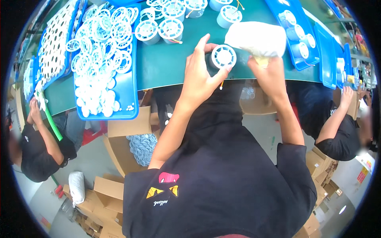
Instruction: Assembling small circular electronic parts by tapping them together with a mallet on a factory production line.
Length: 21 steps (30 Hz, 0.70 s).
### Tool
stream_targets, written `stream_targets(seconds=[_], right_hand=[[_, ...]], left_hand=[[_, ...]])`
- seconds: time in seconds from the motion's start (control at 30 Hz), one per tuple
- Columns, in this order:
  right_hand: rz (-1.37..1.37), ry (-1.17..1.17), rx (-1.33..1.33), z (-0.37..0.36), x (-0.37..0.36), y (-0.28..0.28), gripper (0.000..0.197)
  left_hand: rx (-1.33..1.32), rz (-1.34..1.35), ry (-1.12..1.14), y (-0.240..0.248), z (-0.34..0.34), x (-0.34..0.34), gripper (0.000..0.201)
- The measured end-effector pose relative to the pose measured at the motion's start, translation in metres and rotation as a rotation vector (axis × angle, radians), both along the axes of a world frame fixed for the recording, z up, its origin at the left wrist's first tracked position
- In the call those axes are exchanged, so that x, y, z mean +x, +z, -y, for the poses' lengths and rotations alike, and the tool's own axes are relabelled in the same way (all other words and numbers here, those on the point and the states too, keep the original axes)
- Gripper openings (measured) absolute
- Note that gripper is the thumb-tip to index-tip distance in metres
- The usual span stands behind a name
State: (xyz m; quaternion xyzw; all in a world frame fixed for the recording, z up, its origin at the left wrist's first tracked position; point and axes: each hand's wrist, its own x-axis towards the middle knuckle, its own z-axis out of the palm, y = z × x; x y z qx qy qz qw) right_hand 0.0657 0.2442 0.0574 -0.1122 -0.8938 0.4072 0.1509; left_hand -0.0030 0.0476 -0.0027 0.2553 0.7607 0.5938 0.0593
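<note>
While the left hand [201, 76], half-curled, cups a white-capped cylinder [223, 56] between thumb and fingers, apparently steadying it at the bench [162, 65] edge, the right hand [270, 75] wraps a white-headed tool [256, 39] alongside; beyond both: more capped cylinders [171, 28], probably grouped for reach.

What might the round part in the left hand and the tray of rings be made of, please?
The round part looks like smooth plastic on top, given its moulded white spokes. The tray seems smooth, slightly glossy plastic, with rounded corners.
</note>
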Motion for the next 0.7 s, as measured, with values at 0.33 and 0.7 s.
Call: stream_targets(seconds=[0.33,0.7], right_hand=[[0.139,-0.199,-0.522,-0.029,0.011,0.000,0.024],[-0.119,-0.306,0.003,-0.018,-0.005,0.011,0.044]], left_hand=[[0.065,-0.091,0.261,-0.003,0.031,0.009,0.056],[0.014,-0.026,0.593,-0.010,0.005,-0.046,0.093]])
